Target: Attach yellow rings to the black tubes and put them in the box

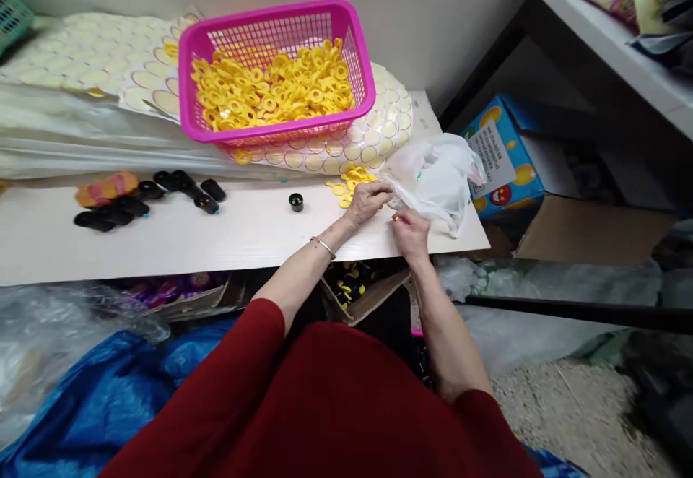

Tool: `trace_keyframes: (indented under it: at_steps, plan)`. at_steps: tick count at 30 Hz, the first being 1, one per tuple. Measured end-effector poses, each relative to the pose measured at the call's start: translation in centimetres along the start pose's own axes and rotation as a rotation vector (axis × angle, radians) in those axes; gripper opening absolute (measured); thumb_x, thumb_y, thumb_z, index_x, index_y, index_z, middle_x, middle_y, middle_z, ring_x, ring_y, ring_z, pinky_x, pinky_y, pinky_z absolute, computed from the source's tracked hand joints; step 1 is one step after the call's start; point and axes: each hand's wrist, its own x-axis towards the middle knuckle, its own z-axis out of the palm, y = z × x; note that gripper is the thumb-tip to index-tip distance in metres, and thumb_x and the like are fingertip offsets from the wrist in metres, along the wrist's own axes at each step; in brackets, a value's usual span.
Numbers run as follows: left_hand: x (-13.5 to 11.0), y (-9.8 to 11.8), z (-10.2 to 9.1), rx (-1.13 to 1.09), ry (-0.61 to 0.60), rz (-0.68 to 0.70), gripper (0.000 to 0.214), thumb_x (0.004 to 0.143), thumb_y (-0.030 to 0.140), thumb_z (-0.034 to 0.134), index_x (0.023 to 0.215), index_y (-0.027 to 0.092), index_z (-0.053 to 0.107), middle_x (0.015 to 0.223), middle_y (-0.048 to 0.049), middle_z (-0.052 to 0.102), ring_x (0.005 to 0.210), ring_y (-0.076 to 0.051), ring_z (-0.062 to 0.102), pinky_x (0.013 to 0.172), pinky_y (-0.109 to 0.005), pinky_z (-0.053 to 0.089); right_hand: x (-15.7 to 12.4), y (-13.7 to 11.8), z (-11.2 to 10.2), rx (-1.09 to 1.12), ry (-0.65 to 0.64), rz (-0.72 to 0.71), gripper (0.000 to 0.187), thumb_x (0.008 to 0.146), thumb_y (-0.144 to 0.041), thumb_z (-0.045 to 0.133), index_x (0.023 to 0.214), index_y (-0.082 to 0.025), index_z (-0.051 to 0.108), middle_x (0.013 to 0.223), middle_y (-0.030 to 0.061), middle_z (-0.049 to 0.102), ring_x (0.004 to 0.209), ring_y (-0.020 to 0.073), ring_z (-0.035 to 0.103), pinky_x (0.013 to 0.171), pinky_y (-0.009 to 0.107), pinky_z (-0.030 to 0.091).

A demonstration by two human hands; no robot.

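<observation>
My left hand (368, 200) is curled at the edge of a thin clear plastic bag (438, 175) on the right end of the white table (243, 236), gripping its rim. My right hand (410, 232) sits just below it, fingers pinched at the bag's mouth with a small yellow bit showing at the fingertips. A little heap of yellow rings (349, 180) lies right behind my left hand. A single small black cap (295, 201) stands to the left of it.
A pink basket (357, 59) full of yellow rings rests on stacked sheets of round stickers (102, 55). Several black caps (141, 200) and an orange packet (105, 188) lie at left. A blue carton (501, 153) and shelf (606, 37) stand at right; boxes and bags lie under the table.
</observation>
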Motion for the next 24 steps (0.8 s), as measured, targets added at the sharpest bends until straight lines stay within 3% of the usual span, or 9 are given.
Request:
trace_keyframes:
  at_steps: [2,4,7,11,14,17,20,24]
  plan:
    - [-0.3,0.2,-0.6,-0.094,0.035,-0.071,0.009,0.063,0.023,0.063,0.062,0.014,0.065,0.044,0.0058,0.046,0.042,-0.006,0.039,0.047,-0.023,0.03,0.7,0.2,1.0,-0.331,-0.062,-0.212,0.015,0.07,-0.014,0.048,0.06,-0.019,0.057,0.069,0.0029,0.053,0.067,0.0152,0.048,0.061,0.029,0.041]
    - [-0.6,0.2,-0.9,-0.181,0.066,-0.123,0.009,0.061,0.022,0.063,0.063,0.014,0.065,0.044,0.0057,0.047,0.041,-0.005,0.037,0.045,-0.022,0.028,0.7,0.2,1.6,-0.576,-0.114,-0.323,0.019,0.074,-0.012,0.045,0.064,-0.019,0.06,0.077,0.0059,0.055,0.073,0.0171,0.048,0.063,0.029,0.039]
    - [-1.0,-0.4,-0.9,-0.313,0.092,-0.195,0.011,0.058,0.018,0.061,0.067,0.013,0.066,0.05,0.0043,0.053,0.044,-0.005,0.041,0.046,-0.021,0.03,0.5,0.3,1.8,-0.715,-0.162,-0.403,0.02,0.078,-0.013,0.045,0.073,-0.018,0.064,0.084,0.0088,0.058,0.082,0.0203,0.049,0.067,0.031,0.04]
    - [-1.0,-0.7,-0.9,-0.482,0.091,-0.247,0.015,0.054,0.012,0.055,0.065,0.012,0.065,0.063,-0.0001,0.061,0.058,-0.008,0.053,0.056,-0.021,0.039,1.0,1.0,1.6,-0.479,-0.196,-0.419,0.018,0.077,-0.015,0.05,0.078,-0.02,0.068,0.088,0.0078,0.063,0.086,0.0213,0.053,0.08,0.037,0.044]
    - [-0.9,-0.5,-1.4,-0.547,0.082,-0.266,0.012,0.054,0.01,0.053,0.062,0.012,0.062,0.069,-0.0019,0.063,0.062,-0.008,0.055,0.062,-0.022,0.042,1.3,1.3,1.2,-0.172,-0.16,-0.343,0.014,0.077,-0.027,0.058,0.084,-0.022,0.07,0.095,0.0067,0.066,0.091,0.0214,0.058,0.086,0.04,0.046]
    - [-0.9,-0.3,-2.0,-0.593,0.039,-0.307,0.015,0.058,0.011,0.051,0.066,0.012,0.063,0.071,-0.0035,0.064,0.062,-0.009,0.057,0.065,-0.025,0.044,1.2,1.1,0.7,0.057,-0.099,-0.236,0.022,0.08,-0.037,0.058,0.091,-0.022,0.07,0.101,0.0066,0.068,0.097,0.0212,0.061,0.092,0.041,0.046]
    - [-0.9,-0.3,-2.3,-0.671,-0.013,-0.348,0.017,0.064,0.017,0.051,0.073,0.011,0.065,0.074,-0.006,0.066,0.065,-0.011,0.059,0.069,-0.027,0.046,1.1,0.5,0.4,0.132,-0.05,-0.164,0.03,0.082,-0.044,0.056,0.097,-0.021,0.069,0.1,0.0068,0.069,0.096,0.0206,0.062,0.093,0.041,0.046]
    - [-0.8,-0.5,-2.3,-0.744,-0.033,-0.378,0.024,0.076,0.032,0.052,0.074,0.012,0.065,0.077,-0.0083,0.068,0.067,-0.013,0.061,0.073,-0.029,0.048,1.3,0.2,0.7,0.06,-0.088,-0.277,0.029,0.083,-0.045,0.056,0.093,-0.02,0.068,0.1,0.0074,0.068,0.097,0.0211,0.061,0.094,0.041,0.045]
